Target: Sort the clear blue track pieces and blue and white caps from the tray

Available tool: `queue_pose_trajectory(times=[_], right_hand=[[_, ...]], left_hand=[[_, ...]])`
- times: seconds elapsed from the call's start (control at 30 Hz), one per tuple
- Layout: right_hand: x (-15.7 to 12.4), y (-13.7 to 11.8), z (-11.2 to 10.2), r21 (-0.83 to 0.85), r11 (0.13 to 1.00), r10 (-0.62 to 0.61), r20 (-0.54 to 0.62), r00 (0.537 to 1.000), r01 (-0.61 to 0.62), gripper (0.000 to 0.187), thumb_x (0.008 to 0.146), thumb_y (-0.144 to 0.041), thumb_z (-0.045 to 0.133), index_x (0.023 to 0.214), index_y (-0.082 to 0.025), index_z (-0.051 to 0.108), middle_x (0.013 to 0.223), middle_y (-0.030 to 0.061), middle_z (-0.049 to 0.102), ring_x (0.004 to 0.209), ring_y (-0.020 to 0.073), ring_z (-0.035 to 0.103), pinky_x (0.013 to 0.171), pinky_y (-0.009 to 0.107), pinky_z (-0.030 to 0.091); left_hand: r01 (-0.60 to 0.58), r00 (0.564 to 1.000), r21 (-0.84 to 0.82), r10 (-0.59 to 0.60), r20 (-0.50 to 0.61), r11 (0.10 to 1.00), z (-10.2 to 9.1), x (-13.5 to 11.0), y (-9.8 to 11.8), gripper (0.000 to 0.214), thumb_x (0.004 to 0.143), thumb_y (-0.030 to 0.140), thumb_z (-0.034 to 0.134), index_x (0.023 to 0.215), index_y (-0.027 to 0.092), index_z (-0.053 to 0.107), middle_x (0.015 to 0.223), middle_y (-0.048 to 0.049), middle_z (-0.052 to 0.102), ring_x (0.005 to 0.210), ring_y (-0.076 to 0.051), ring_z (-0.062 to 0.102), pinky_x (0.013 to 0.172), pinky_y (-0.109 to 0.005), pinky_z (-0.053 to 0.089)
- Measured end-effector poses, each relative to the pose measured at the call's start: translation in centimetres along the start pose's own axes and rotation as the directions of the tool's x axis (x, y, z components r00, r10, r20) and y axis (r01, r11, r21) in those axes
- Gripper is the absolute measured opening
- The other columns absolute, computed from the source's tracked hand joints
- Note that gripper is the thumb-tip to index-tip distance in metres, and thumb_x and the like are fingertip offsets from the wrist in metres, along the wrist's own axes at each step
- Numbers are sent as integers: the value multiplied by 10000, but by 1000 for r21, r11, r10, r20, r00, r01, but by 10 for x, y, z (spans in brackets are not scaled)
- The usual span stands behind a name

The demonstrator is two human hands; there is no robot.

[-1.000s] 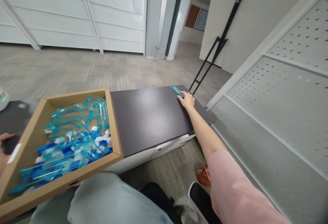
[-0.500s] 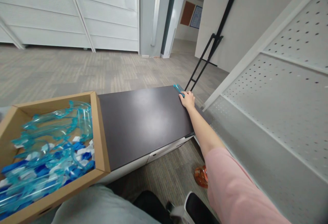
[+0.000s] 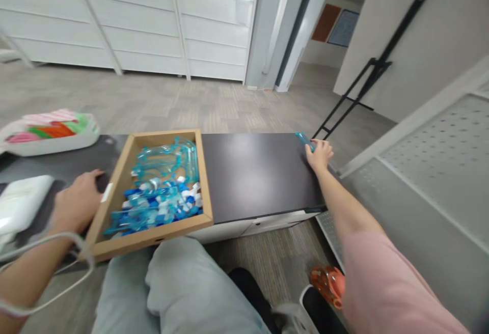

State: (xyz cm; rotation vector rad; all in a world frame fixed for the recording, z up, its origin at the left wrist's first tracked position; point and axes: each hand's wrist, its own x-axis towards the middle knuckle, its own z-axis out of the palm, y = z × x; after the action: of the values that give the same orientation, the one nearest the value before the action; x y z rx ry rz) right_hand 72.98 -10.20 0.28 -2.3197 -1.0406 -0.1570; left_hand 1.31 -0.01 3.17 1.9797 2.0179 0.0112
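My right hand (image 3: 319,154) reaches to the far right corner of a dark low cabinet top (image 3: 260,176), with fingers closed on a small clear-blue plastic piece (image 3: 304,140) that rests on the surface. My left hand (image 3: 78,202) lies against the left wall of an open cardboard box (image 3: 204,181), gripping its side. The box stands on the cabinet top and holds several clear-blue and dark blue plastic parts (image 3: 160,191).
A white tray with coloured items (image 3: 49,133) sits at the far left, and a white device (image 3: 21,204) with a grey cable (image 3: 49,268) lies near my left arm. Perforated white panels (image 3: 431,171) stand to the right. A black stand (image 3: 367,79) leans on the wall; an orange object (image 3: 326,280) lies on the floor.
The view has swung left, bringing my left hand, the tray and the white device into sight. My right hand stays at the cabinet's far corner on the blue piece.
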Motion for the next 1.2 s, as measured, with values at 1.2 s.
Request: queue_pose_trajectory(times=[1.2], right_hand=[[-234,-334,94,745,459,-874,279,399,485,24,1126,-275,673,1147,-287,679,1054,7,814,799,210,670,816,350,515]], left_hand=[[-72,922,-90,32,-385,993,38,13,-27,553,1167,478,593,1586,127,679,1651,-283,728,1580,-439,655,1319,-598,441]])
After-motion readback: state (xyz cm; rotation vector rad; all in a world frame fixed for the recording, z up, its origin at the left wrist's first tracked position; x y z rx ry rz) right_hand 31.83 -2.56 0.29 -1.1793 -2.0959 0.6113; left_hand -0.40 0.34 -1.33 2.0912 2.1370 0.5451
